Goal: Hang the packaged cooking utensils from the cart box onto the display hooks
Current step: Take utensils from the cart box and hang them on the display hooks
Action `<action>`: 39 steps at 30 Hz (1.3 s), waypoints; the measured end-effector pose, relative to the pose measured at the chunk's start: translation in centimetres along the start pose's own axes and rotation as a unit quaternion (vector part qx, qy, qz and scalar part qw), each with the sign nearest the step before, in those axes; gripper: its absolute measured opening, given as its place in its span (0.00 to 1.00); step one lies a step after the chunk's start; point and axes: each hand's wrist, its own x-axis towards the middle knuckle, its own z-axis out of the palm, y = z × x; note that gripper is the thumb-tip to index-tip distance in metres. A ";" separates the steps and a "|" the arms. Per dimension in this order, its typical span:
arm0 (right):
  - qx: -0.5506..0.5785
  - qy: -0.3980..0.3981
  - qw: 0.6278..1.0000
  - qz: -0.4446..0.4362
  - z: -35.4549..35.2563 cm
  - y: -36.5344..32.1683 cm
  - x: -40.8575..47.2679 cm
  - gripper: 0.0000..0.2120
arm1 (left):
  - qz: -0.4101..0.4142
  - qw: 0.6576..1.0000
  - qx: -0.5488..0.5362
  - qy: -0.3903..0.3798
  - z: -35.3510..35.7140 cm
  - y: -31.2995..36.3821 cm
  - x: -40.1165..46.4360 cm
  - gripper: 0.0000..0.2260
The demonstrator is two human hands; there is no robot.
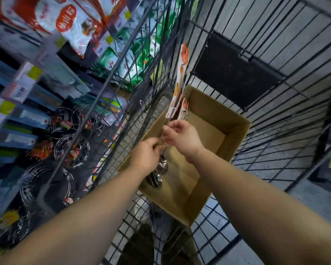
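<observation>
Together the left hand (147, 155) and right hand (180, 134) pinch the metal utensils (161, 167) by their handles. They hang above the cardboard box (235, 131), near its left wall, inside the wire cart (275, 104).

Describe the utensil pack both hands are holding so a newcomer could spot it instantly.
Start at the black wire cart and the open cardboard box in it. Above the box, the left hand and right hand pinch the utensil pack: shiny spoon bowls low, long white-and-orange card at the far end. Nothing else there is held.
</observation>
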 end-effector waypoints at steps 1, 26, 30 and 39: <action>0.008 -0.004 1.000 0.007 -0.3 -0.3 0.0 0.06 | -0.015 0.999 -0.039 0.014 -0.2 0.0 0.2 0.07; -0.031 0.150 0.949 0.274 2.8 10.7 -0.8 0.05 | 0.023 0.995 -0.072 0.058 -2.7 -3.9 -1.9 0.05; -0.066 0.179 0.955 0.226 2.1 7.2 -3.2 0.01 | 0.045 0.995 -0.070 0.055 -4.9 -2.5 -3.7 0.04; -0.177 0.209 0.955 0.115 -1.4 -0.6 -12.3 0.09 | 0.074 0.993 -0.082 0.038 -9.9 0.7 -10.3 0.09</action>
